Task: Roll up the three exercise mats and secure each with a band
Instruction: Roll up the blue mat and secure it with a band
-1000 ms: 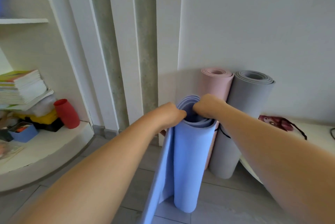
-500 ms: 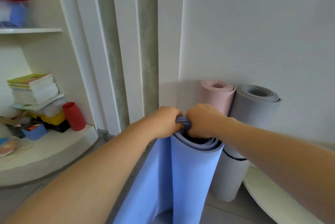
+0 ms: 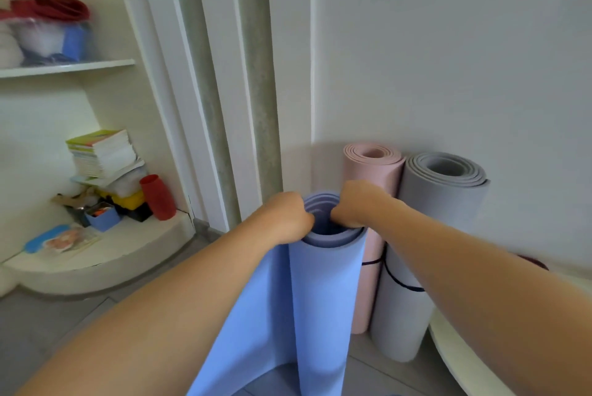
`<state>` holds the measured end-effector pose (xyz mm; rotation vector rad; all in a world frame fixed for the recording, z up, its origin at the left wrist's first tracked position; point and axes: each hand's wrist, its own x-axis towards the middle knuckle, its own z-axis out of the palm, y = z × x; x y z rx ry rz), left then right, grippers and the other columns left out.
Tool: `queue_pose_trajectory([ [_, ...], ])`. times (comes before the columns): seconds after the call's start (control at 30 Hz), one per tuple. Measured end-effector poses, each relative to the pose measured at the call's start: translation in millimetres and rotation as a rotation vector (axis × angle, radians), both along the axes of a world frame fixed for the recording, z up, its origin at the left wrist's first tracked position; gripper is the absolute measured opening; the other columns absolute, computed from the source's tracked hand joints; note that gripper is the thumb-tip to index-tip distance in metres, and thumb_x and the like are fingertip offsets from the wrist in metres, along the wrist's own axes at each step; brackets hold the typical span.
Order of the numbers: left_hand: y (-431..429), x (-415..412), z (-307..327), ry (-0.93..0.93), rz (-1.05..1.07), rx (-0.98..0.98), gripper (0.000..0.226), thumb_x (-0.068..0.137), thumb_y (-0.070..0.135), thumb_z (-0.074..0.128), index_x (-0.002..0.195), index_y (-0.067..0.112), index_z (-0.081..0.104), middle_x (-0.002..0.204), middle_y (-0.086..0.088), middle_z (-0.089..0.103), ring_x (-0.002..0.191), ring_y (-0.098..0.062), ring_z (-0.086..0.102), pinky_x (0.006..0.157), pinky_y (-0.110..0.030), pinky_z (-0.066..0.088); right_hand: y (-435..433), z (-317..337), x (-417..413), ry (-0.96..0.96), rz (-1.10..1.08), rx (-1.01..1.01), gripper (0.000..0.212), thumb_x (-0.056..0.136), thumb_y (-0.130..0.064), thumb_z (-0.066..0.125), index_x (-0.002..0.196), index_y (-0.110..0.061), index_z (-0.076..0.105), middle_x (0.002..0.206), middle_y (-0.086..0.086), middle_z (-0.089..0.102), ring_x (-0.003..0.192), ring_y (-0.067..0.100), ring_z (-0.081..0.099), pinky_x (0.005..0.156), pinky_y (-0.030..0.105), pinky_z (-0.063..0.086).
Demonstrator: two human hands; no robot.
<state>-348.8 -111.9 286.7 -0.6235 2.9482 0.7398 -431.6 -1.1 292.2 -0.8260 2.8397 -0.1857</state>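
A blue mat [image 3: 323,293] stands upright on the floor, partly rolled, with a loose flap hanging down on its left side. My left hand [image 3: 283,217] grips the top rim on the left and my right hand [image 3: 358,203] grips it on the right, fingers inside the roll. Behind it a pink rolled mat [image 3: 373,171] and a grey rolled mat [image 3: 439,200] lean upright against the wall. Each of those two has a dark band [image 3: 403,285] around its middle.
A curved white ledge [image 3: 96,264] at the left carries a red cup [image 3: 158,197], a stack of books [image 3: 102,152] and a small blue box [image 3: 104,219]. Another white ledge [image 3: 464,360] curves in at the lower right. A shelf [image 3: 67,67] above holds bags.
The view has shifted while both hands stay on the blue mat's top rim. The hands now sit slightly further apart on the rim than half a second ago.
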Motion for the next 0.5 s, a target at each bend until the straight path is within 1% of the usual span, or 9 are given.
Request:
queue_pose_trajectory([
  [0.07,5,-6,-1,0.068,-0.026,-0.072,0.012,0.090,0.011,0.046,0.079,0.012,0.051,0.079,-0.006,0.053,0.073,-0.023,0.053,0.058,-0.028,0.037,13,12,0,-0.114,0.020,0.042,0.018,0.090,-0.022,0.047,0.091,-0.006,0.056,0.073,0.005,0.059,0.062,0.021,0.058,0.056,0.026,0.044],
  [0.13,2,-13,2,0.075,-0.135,-0.125,0.013,0.089,0.006,0.044,0.092,0.009,0.057,0.091,-0.010,0.057,0.084,-0.027,0.058,0.065,-0.031,0.042,23,20,-2,-0.187,0.038,0.067,0.018,0.091,-0.022,0.047,0.079,-0.008,0.051,0.069,0.006,0.061,0.057,0.022,0.062,0.059,0.027,0.050],
  [0.2,-4,-19,4,0.045,-0.244,-0.173,0.022,0.091,0.006,0.042,0.106,0.009,0.058,0.101,-0.009,0.053,0.091,-0.026,0.055,0.072,-0.031,0.042,24,16,-3,-0.070,0.122,0.056,0.019,0.087,-0.027,0.053,0.080,-0.009,0.049,0.079,0.005,0.061,0.071,0.024,0.060,0.064,0.029,0.047],
  [0.27,-6,-23,3,0.045,-0.304,-0.191,0.026,0.093,0.007,0.041,0.113,0.013,0.056,0.101,-0.004,0.048,0.091,-0.023,0.053,0.073,-0.028,0.040,17,2,-8,0.012,0.219,-0.067,0.023,0.082,-0.028,0.060,0.096,-0.012,0.052,0.093,0.005,0.062,0.082,0.024,0.056,0.065,0.028,0.040],
  [0.3,-5,-24,3,0.050,-0.319,-0.192,0.027,0.093,0.007,0.040,0.114,0.014,0.056,0.100,-0.003,0.047,0.090,-0.022,0.052,0.072,-0.028,0.038,14,-4,-11,0.006,0.242,-0.113,0.023,0.080,-0.027,0.061,0.098,-0.014,0.054,0.093,0.005,0.062,0.082,0.024,0.056,0.064,0.027,0.039],
  [0.37,-2,-25,0,0.061,-0.330,-0.167,0.026,0.092,0.006,0.041,0.111,0.015,0.056,0.100,-0.004,0.048,0.089,-0.023,0.053,0.072,-0.031,0.040,11,-8,-17,0.020,0.259,-0.103,0.014,0.078,-0.026,0.062,0.086,-0.015,0.057,0.079,0.004,0.059,0.073,0.023,0.054,0.054,0.026,0.037],
  [0.4,-2,-25,-1,0.071,-0.338,-0.156,0.026,0.091,0.006,0.042,0.111,0.015,0.056,0.101,-0.004,0.052,0.090,-0.024,0.054,0.075,-0.034,0.044,10,-7,-19,0.032,0.262,-0.080,0.015,0.078,-0.028,0.063,0.080,-0.015,0.057,0.071,0.002,0.055,0.068,0.022,0.052,0.050,0.024,0.035],
  [0.47,0,-21,0,0.092,-0.335,-0.120,0.027,0.090,0.008,0.044,0.115,0.017,0.052,0.106,-0.004,0.057,0.092,-0.023,0.055,0.081,-0.039,0.047,9,-2,-22,0.033,0.283,-0.016,0.023,0.077,-0.033,0.066,0.069,-0.015,0.054,0.062,-0.001,0.051,0.060,0.019,0.050,0.047,0.023,0.034],
  [0.5,2,-21,1,0.096,-0.334,-0.107,0.029,0.091,0.011,0.045,0.119,0.017,0.048,0.109,-0.003,0.057,0.093,-0.022,0.055,0.080,-0.037,0.046,9,1,-23,0.022,0.303,0.027,0.028,0.078,-0.034,0.067,0.064,-0.016,0.050,0.061,-0.002,0.050,0.058,0.017,0.049,0.048,0.022,0.035],
])
